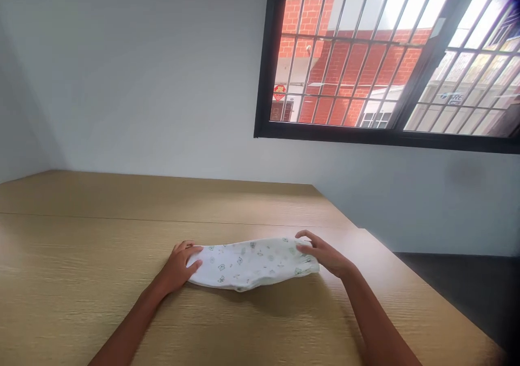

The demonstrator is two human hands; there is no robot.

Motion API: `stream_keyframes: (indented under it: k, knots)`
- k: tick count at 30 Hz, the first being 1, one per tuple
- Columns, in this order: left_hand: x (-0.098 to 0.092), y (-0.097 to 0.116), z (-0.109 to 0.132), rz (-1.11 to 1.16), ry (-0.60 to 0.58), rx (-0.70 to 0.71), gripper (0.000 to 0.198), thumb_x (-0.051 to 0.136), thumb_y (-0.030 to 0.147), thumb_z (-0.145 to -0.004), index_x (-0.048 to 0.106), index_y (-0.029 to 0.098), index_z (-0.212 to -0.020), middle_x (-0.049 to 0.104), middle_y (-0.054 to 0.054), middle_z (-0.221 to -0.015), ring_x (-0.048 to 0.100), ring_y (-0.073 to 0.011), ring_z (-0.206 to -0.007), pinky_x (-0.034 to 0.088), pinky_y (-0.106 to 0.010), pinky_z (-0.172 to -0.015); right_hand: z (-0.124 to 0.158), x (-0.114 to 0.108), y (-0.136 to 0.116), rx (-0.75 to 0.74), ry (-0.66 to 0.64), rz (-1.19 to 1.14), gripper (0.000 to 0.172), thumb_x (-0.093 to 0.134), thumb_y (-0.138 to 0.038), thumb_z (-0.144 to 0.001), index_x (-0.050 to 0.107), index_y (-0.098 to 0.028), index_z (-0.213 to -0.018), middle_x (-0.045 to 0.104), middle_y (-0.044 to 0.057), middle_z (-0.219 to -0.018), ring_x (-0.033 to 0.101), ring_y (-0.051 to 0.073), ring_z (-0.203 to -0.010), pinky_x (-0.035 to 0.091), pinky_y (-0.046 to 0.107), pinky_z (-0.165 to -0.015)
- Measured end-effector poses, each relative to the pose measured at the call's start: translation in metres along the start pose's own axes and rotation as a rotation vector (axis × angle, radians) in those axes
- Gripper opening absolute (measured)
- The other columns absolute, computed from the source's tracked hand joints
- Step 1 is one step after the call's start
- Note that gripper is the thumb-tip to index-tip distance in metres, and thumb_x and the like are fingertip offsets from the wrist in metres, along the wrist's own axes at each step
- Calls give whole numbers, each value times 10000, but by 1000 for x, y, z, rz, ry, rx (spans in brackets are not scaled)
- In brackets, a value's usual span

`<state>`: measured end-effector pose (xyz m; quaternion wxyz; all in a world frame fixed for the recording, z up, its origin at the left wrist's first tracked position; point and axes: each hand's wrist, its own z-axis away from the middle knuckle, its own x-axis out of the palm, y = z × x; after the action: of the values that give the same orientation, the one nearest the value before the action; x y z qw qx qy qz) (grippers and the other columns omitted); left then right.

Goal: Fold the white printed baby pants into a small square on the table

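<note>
A small white cloth (249,263) printed with little green and grey figures lies folded on the wooden table (81,257). My left hand (181,266) grips its left end, thumb on top and fingers curled around the edge. My right hand (323,253) holds the right end, fingers bent over the fabric. Both forearms reach in from the bottom of the view. The cloth rests flat between the hands, slightly bulged along its near edge.
The table runs to a white wall at the back and ends in an edge on the right, above a dark floor (467,285). A black-framed barred window (385,57) sits high on the right wall.
</note>
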<state>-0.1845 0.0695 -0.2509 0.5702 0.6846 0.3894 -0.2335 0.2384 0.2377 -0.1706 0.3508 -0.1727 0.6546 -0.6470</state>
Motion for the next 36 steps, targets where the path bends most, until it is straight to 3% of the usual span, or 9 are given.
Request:
stream_keyframes:
  k: [5,8,11,14,18,22,25,30,36]
  knots:
    - [4,33,6,274,-55,116,360,562,453,-781,726,270,-1045,510,-83,-1251,382,-316,-1218,296,-478,-1048,17,-30,-2,44,144,-288,559,856,-547,-800,597,-184,-1138,556,55,-954,533,231,-786,461,247,-586]
    - [10,53,4,482,-7,91,264,630,429,-759,736,237,-907,523,-95,-1197,462,-326,-1122,357,-439,-978,13,-22,-16,49,216,-326,526,888,-520,-746,659,-171,-1065,557,58,-918,525,229,-752,467,242,-553]
    - [15,66,0,785,-61,-48,373,620,491,-824,683,156,-976,577,-139,-1114,553,-316,-1004,457,-399,-857,-6,23,-39,-76,302,-408,486,890,-489,-697,653,-152,-956,560,62,-865,532,230,-738,481,241,-553]
    - [14,69,-3,1087,-253,-215,535,453,521,-936,519,72,-1219,557,-208,-1210,559,-310,-1100,485,-409,-929,-28,90,-53,-199,272,-502,561,826,-549,-728,587,-170,-1066,546,31,-848,535,213,-694,483,241,-519]
    - [10,64,-4,1268,-346,-349,559,244,479,-991,379,28,-1294,514,-249,-1257,583,-260,-1060,505,-381,-931,-41,149,-43,-385,236,-356,426,709,-504,-869,531,-163,-1054,524,16,-788,529,207,-605,459,264,-463]
    - [15,63,-2,1236,-259,-371,579,564,547,-878,427,82,-1195,571,-203,-1127,591,-275,-972,555,-361,-822,-38,155,-16,-489,336,71,248,581,-412,-913,572,-165,-903,526,15,-726,486,200,-593,405,287,-513]
    - [23,67,-1,1127,-137,-362,750,732,505,-686,361,137,-1223,594,-141,-1020,593,-283,-840,578,-379,-674,-36,153,-5,-492,289,287,196,528,-359,-858,588,-174,-873,566,39,-804,520,231,-704,416,327,-614]
    - [28,71,1,906,-52,-290,752,515,406,-594,337,215,-1299,560,-2,-795,501,-196,-583,420,-245,-472,-28,163,-6,-490,91,438,227,593,-334,-823,608,-202,-1007,539,54,-1047,521,255,-907,424,357,-777]
    - [13,58,7,371,93,-149,411,527,389,-609,611,203,-966,449,-4,-650,435,-239,-627,290,-321,-586,-23,165,-6,-548,88,501,212,574,-288,-850,607,-196,-1037,512,78,-1095,488,277,-1003,408,385,-860]
